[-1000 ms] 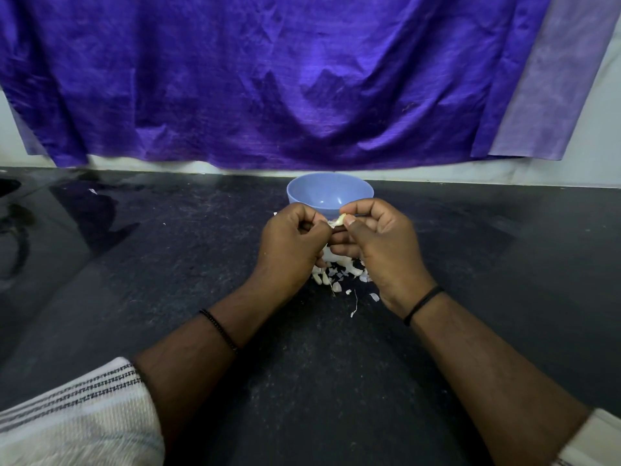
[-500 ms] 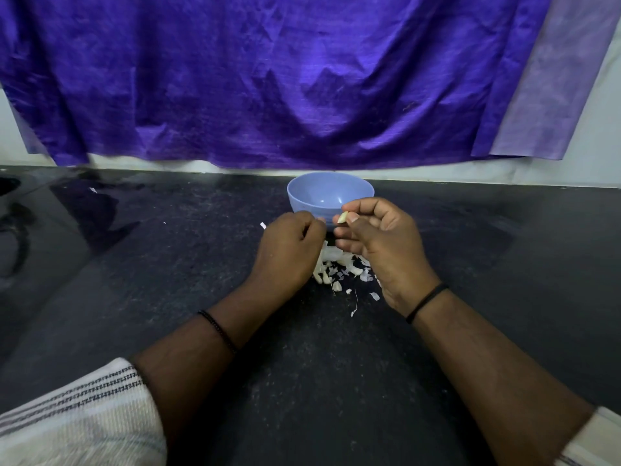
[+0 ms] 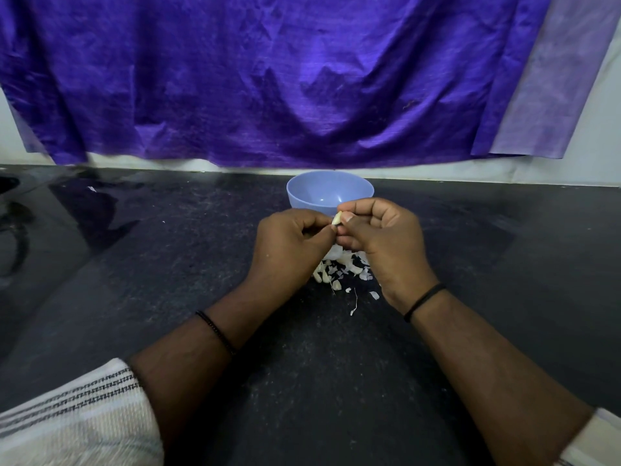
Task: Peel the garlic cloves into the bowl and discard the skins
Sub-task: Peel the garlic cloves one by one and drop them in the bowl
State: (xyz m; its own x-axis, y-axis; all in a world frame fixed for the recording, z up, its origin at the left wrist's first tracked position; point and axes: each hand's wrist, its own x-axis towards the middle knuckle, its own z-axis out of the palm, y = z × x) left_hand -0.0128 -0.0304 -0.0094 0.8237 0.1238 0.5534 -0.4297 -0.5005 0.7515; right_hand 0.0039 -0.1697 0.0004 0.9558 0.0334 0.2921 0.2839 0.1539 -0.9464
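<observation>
The right hand [image 3: 386, 242] is curled, and a pale garlic clove [image 3: 336, 218] is pinched between its thumb and forefinger, held up just in front of the blue bowl [image 3: 330, 193]. The left hand [image 3: 289, 245] is brought against it from the other side, its fingers curled and its fingertips met at the lower end of the same clove (whether skin or the clove itself is gripped there cannot be told). Both hands are raised above the dark countertop [image 3: 151, 280]. Beneath and between them a small heap of garlic cloves and loose skins [image 3: 339, 272] is spread on the counter, close to the near side of the bowl, with a few scraps scattered toward the wrists. The bowl is stood upright near the back edge of the counter. A purple cloth [image 3: 268, 79] is hung on the wall behind. A black band is worn on each wrist, and a striped sleeve [image 3: 67, 415] is seen at lower left.
</observation>
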